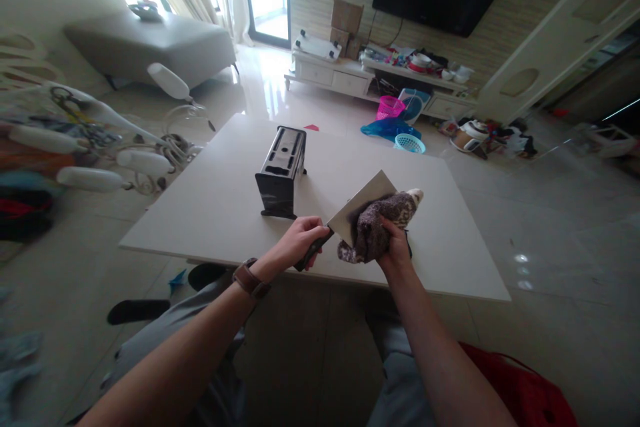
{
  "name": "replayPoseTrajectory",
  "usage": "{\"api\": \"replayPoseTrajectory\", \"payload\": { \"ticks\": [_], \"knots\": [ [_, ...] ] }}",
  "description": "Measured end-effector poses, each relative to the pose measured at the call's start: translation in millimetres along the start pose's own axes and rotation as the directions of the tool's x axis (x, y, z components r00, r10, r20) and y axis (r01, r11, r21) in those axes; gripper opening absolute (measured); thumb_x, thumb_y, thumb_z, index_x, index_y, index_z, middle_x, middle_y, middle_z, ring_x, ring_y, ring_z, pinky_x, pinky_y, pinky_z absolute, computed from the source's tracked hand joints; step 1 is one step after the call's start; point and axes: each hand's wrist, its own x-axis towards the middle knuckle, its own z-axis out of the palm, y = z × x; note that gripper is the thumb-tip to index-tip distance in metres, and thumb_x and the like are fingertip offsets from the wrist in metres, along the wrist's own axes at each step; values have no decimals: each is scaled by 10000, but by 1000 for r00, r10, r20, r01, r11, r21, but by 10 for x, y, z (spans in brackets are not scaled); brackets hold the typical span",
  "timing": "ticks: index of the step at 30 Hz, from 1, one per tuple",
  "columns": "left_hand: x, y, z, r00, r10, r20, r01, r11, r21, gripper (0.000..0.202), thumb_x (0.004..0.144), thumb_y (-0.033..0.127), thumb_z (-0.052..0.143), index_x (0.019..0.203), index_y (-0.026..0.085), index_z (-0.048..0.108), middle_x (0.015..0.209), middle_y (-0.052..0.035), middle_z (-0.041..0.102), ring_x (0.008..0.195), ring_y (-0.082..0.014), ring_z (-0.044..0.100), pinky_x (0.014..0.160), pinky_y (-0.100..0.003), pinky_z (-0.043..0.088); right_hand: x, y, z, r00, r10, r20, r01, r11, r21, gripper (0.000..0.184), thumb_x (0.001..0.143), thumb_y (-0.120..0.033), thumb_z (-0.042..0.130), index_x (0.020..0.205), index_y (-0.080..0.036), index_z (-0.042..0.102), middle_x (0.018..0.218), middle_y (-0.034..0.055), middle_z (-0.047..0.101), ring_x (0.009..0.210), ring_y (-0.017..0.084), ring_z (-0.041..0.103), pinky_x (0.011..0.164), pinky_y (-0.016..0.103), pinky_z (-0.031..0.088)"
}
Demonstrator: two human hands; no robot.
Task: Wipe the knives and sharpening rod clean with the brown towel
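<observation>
**Broad Blade, Bundled Cloth: Two Hands at a White Table**

A left hand (311,240) wraps its fingers around the black handle of a cleaver (357,205), thumb pressed along the top, while the right hand (397,241) pinches a brown patterned cloth (373,230) against the broad metal blade. The right thumb lies over the fabric; the fingers behind it are hidden, so how firmly they press cannot be told. The cleaver is held over the near part of a white table (210,220), its blade angled up and away from the handle. A dark object shows just past the right hand, too little of it to name.

The danger, by the look of it, lies in the bunched cloth: should it slip or ride over an edge, the right fingers could meet the metal. Which edge is sharp cannot be made out. A loosened left grip could also let the blade twist or drop toward the lap below.

To the left, apart from the blade, stands a black knife block (283,157); dark slots mark its top, and no handle is seen in them. Beyond the table, a pink basket (390,107) and a pale blue basket (410,142) sit on the floor beside a blue plastic bag (383,129), their contents unreadable. Bowls (420,61) crowd a low cabinet (345,82) near stacked cardboard boxes (346,15).
</observation>
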Motion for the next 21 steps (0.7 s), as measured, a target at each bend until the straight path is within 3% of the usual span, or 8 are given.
{"api": "replayPoseTrajectory", "payload": {
  "ticks": [5, 14, 21],
  "knots": [
    [-40, 40, 12, 998, -46, 39, 45, 998, 36, 297, 857, 448, 615, 769, 218, 449, 567, 46, 557, 329, -99, 488, 276, -196, 366, 100, -231, -62, 998, -61, -31, 61, 998, 25, 184, 694, -117, 763, 874, -149, 737, 806, 23, 806, 698, 174, 769, 695, 279, 661],
    [-113, 131, -53, 989, -134, 65, 130, 989, 69, 299, 867, 483, 601, 825, 202, 510, 615, 33, 554, 381, -94, 486, 328, -200, 369, 71, -376, -52, 991, -85, -103, 89, 996, 33, 207, 705, -104, 702, 901, -158, 741, 808, 23, 806, 692, 174, 767, 678, 282, 660],
    [-158, 194, -103, 959, -171, 227, 148, 983, 112, 536, 947, 612, 455, 819, 129, 650, 573, 35, 459, 419, -79, 422, 388, -199, 340, 121, -407, -100, 991, -89, -99, 92, 995, 28, 214, 732, -106, 700, 934, -160, 743, 849, 21, 811, 736, 174, 770, 760, 303, 660]
  ]
}}
